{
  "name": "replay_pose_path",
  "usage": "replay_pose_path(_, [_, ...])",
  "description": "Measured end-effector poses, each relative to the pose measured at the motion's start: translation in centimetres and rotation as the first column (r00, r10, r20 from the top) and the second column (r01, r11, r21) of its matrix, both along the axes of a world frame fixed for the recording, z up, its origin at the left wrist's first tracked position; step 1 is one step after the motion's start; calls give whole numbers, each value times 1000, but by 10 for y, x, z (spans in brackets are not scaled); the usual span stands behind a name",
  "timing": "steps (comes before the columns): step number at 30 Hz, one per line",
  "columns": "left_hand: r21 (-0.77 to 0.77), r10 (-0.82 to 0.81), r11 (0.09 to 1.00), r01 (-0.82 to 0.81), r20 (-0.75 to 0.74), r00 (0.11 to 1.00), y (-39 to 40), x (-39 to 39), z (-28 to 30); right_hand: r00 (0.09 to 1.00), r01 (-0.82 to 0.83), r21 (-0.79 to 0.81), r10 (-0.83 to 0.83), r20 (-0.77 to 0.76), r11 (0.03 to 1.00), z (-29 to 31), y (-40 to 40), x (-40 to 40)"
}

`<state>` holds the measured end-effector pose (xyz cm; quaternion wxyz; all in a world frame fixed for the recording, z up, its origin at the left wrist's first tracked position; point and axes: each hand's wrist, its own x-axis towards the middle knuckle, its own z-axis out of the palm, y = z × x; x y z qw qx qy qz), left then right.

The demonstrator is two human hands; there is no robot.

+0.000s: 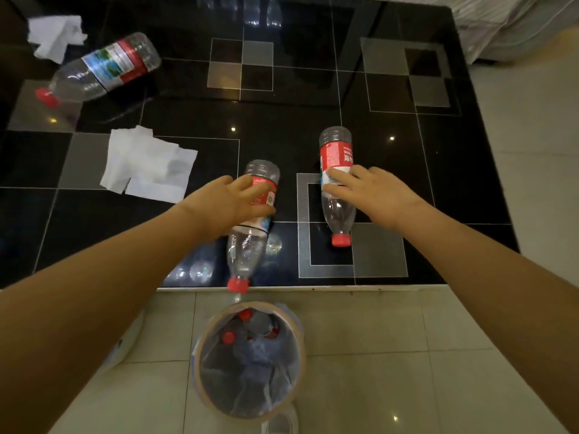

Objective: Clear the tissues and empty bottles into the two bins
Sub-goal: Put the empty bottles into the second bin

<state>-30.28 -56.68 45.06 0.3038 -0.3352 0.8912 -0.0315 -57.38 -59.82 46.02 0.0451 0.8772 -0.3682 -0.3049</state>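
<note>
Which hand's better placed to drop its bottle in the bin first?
Left, probably. The left hand grips the near bottle, whose cap overhangs the table edge right above the bin. The right hand's bottle lies farther in.

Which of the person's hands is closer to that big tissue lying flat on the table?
Left. The left hand is around a bottle just right of the big tissue. The right hand is on another bottle farther right, well beyond it.

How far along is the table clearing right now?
Done: capped bottles lie in the bin. In hand: left hand grips one bottle, right hand another bottle. Left: far bottle, near tissue, far tissue.
</note>
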Motion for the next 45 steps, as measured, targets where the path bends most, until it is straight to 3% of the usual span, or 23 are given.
replay_pose_path(3, [-17, -19, 1000, 18, -93, 995, 5, 6, -7, 984, -170, -85, 165, -62, 982, -10, -4, 6])
replay_pose_path(6, [91, 88, 992, -84, -40, 995, 20, 11, -13, 984, -170, -73, 165, -71, 983, -19, -3, 9])
replay_pose_path(11, [170, 391, 918, -360, -215, 895, 59, 25, -17, 989, 94, 45, -99, 110, 995, -27, 11, 12])
replay_pose_path(15, [256, 597, 801, -542, -414, 687, 91, 44, -14, 874, 328, 155, -362, 325, 932, -14, 34, 16])
replay_pose_path(18, [520, 810, 572, -634, -480, 338, 115, 55, -8, 686, 476, 303, -564, 459, 826, 3, 57, 25])
replay_pose_path(21, [767, 886, 363, -530, -459, -58, 142, 58, 0, 359, 551, 530, -757, 546, 644, 12, 85, 35])
replay_pose_path(24, [873, 870, 255, -416, -395, -295, 168, 55, 4, 10, 476, 750, -855, 518, 460, 13, 117, 47])
replay_pose_path(26, [917, 861, 216, -334, -341, -379, 184, 52, 3, -139, 439, 821, -875, 463, 365, 10, 140, 56])
replay_pose_path(31, [968, 865, 155, -199, -230, -447, 233, 47, -21, -356, 369, 902, -862, 360, 224, -14, 205, 78])
replay_pose_path(34, [977, 876, 98, -188, -174, -450, 262, 48, -55, -435, 340, 925, -845, 312, 167, -47, 245, 91])
replay_pose_path(37, [980, 874, 50, -195, -138, -466, 284, 48, -90, -468, 353, 930, -841, 271, 102, -87, 278, 101])
replay_pose_path(40, [978, 874, 25, -205, -121, -471, 298, 45, -121, -444, 391, 916, -852, 277, 94, -126, 304, 106])
replay_pose_path(45, [961, 869, 83, -263, -199, -454, 307, 36, -165, -461, 436, 892, -820, 338, 122, -177, 328, 102])
